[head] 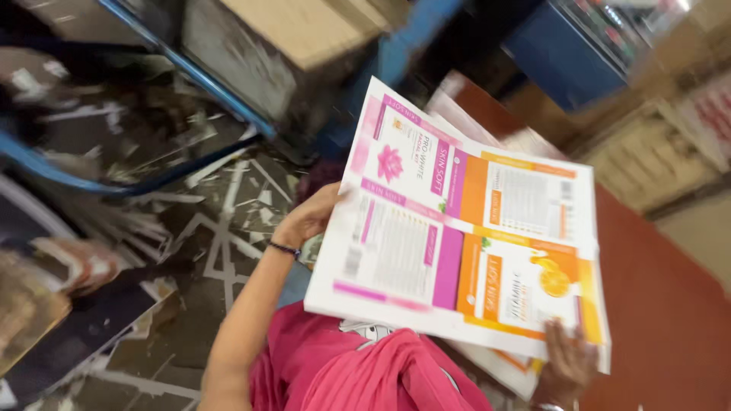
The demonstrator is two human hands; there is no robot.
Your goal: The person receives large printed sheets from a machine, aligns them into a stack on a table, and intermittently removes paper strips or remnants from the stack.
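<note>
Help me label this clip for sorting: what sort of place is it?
Probably a print or packaging workshop: both hands hold a stack of printed carton sheets, paper offcuts litter the floor, and cardboard boxes stand nearby.

Printed sheet point(464, 236): white, pink and orange panels (lotus, orange-slice motifs). Garment point(365, 373) pink. Frame point(190, 76) blue.

A: What lies at nine o'clock?
B: A dark floor point(228, 251) littered with pale paper strips point(225, 228), blue metal bars point(190, 76) crossing above.
A: And at three?
B: A reddish-brown surface point(662, 320); cardboard boxes point(304, 30) at twelve.
</note>
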